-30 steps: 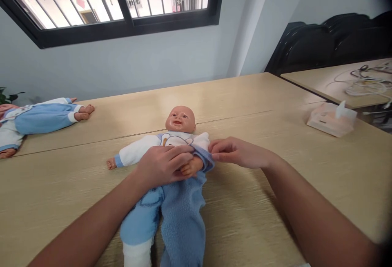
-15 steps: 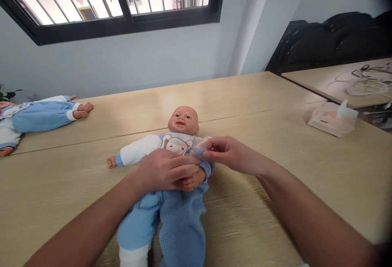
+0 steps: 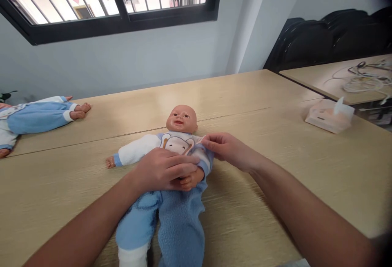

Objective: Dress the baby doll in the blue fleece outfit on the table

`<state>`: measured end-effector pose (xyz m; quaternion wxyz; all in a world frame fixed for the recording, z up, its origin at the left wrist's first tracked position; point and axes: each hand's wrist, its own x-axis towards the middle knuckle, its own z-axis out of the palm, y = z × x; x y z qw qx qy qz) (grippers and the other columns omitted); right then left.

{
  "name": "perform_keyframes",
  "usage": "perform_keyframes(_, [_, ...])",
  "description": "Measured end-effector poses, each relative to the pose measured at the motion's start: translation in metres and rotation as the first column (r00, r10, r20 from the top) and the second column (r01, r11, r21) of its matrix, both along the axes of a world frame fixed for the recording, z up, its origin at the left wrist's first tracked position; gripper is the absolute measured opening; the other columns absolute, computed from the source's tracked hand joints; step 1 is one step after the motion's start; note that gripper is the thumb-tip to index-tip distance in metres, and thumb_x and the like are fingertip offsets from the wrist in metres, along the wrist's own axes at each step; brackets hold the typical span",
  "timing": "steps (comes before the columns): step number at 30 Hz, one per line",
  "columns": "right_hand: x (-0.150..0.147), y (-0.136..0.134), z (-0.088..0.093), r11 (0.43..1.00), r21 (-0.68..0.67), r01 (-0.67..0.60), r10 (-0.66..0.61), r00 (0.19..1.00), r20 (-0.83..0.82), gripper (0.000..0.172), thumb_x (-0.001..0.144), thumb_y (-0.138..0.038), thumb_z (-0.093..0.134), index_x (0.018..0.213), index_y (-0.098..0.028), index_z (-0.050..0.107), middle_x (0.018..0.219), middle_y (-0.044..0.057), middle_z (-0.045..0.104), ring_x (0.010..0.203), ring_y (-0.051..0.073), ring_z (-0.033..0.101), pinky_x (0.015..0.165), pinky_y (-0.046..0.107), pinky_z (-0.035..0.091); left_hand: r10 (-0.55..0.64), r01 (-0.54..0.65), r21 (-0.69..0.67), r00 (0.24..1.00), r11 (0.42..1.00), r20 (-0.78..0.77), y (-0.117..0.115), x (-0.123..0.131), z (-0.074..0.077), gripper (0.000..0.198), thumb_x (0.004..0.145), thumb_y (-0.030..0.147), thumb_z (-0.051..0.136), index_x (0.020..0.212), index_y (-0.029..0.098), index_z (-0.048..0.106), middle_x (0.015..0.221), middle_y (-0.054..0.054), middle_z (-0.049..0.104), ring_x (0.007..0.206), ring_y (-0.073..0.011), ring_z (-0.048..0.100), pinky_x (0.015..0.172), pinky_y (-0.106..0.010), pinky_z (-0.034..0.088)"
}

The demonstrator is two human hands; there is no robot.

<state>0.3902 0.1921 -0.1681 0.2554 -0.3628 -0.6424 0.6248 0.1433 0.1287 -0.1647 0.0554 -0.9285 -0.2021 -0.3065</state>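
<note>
Table (image 3: pixel 269 136) bears doll (image 3: pixel 176 144), pinched by right fingers (image 3: pixel 211 144).

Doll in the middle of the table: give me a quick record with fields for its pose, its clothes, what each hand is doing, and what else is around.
Pose: doll on its back on the table, head away from the camera
Clothes: white top with blue cuffs, blue trousers
Left: left hand over the doll's belly, fingers around its hand
Right: right hand, fingers pinching the top at the shoulder
Around: second doll far left, tissue box right, cables on the next table
</note>
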Motion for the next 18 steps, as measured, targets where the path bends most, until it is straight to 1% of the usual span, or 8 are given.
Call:
perform_keyframes(2, [0.0,0.005,-0.005,0.998,-0.035,0.053,-0.054,0.998,-0.023,0.049,0.086,-0.066,0.068,0.078,-0.017,0.062,0.06,-0.006,0.043,0.053,0.008,0.032,0.05,0.026,0.023,-0.025,0.025,-0.024,1.0,0.999,0.002,-0.003,0.0,0.004,0.022,0.098,0.036,0.063,0.113,0.021,0.061,0.114,-0.006,0.08,0.08,-0.0156,0.077,0.061,-0.025,0.054])
perform_keyframes(5, [0.001,0.011,-0.009,0.995,-0.079,0.052,-0.053,0.998,-0.013,0.051,0.089,-0.067,0.063,0.079,-0.017,0.062,0.057,-0.006,0.041,0.05,0.008,0.029,0.047,0.026,0.018,-0.026,0.023,-0.091,0.999,0.996,-0.034,-0.007,-0.004,0.014,0.024,0.094,0.033,0.067,0.114,0.021,0.062,0.116,-0.005,0.08,0.084,-0.0176,0.078,0.062,-0.027,0.055])
perform_keyframes(7, [0.004,0.014,-0.01,0.994,-0.106,0.011,-0.012,1.0,-0.005,0.051,0.091,-0.067,0.061,0.076,-0.018,0.059,0.058,-0.006,0.041,0.049,0.007,0.027,0.047,0.026,0.016,-0.007,0.004,-0.15,1.0,0.989,-0.024,-0.009,-0.011,0.023,0.029,0.091,0.034,0.07,0.116,0.022,0.063,0.115,-0.005,0.08,0.086,-0.0189,0.078,0.066,-0.028,0.058])
perform_keyframes(10, [0.01,0.018,-0.009,0.986,-0.142,-0.089,0.092,0.996,0.012,0.053,0.091,-0.066,0.062,0.071,-0.019,0.052,0.061,-0.006,0.041,0.05,0.007,0.023,0.047,0.026,0.014,0.041,-0.015,-0.268,0.995,0.963,0.092,-0.006,-0.023,0.033,0.037,0.084,0.033,0.077,0.117,0.023,0.065,0.111,-0.005,0.08,0.093,-0.0204,0.078,0.077,-0.029,0.061])
perform_keyframes(12, [0.015,0.021,-0.009,0.979,-0.161,-0.127,0.133,0.991,0.025,0.052,0.09,-0.065,0.065,0.072,-0.019,0.05,0.063,-0.006,0.042,0.052,0.007,0.023,0.048,0.025,0.013,0.089,-0.022,-0.342,0.98,0.939,0.179,-0.004,-0.029,0.037,0.037,0.079,0.028,0.079,0.114,0.024,0.066,0.106,-0.004,0.08,0.093,-0.0204,0.078,0.081,-0.029,0.062])
perform_keyframes(14, [0.019,0.023,-0.01,0.98,-0.161,-0.12,0.126,0.992,0.028,0.051,0.089,-0.063,0.067,0.072,-0.02,0.048,0.064,-0.006,0.042,0.054,0.008,0.025,0.049,0.025,0.015,0.114,-0.018,-0.394,0.968,0.919,0.222,-0.003,-0.032,0.04,0.036,0.077,0.024,0.078,0.111,0.025,0.067,0.104,-0.003,0.08,0.092,-0.0203,0.078,0.082,-0.03,0.062])
perform_keyframes(16, [0.023,0.025,-0.01,0.984,-0.148,-0.1,0.105,0.994,0.03,0.05,0.089,-0.062,0.068,0.072,-0.019,0.048,0.064,-0.006,0.04,0.056,0.008,0.028,0.05,0.024,0.018,0.098,0.002,-0.419,0.971,0.908,0.217,-0.004,-0.031,0.041,0.04,0.074,0.021,0.078,0.112,0.026,0.067,0.106,-0.002,0.08,0.093,-0.0203,0.077,0.084,-0.03,0.062])
perform_keyframes(18, [0.028,0.026,-0.007,0.982,-0.146,-0.124,0.132,0.99,0.045,0.048,0.088,-0.062,0.069,0.075,-0.018,0.054,0.067,-0.005,0.041,0.058,0.008,0.03,0.051,0.024,0.019,0.062,0.028,-0.423,0.978,0.906,0.198,-0.004,-0.03,0.041,0.044,0.072,0.019,0.079,0.113,0.026,0.067,0.107,-0.002,0.08,0.096,-0.0206,0.077,0.084,-0.029,0.062])
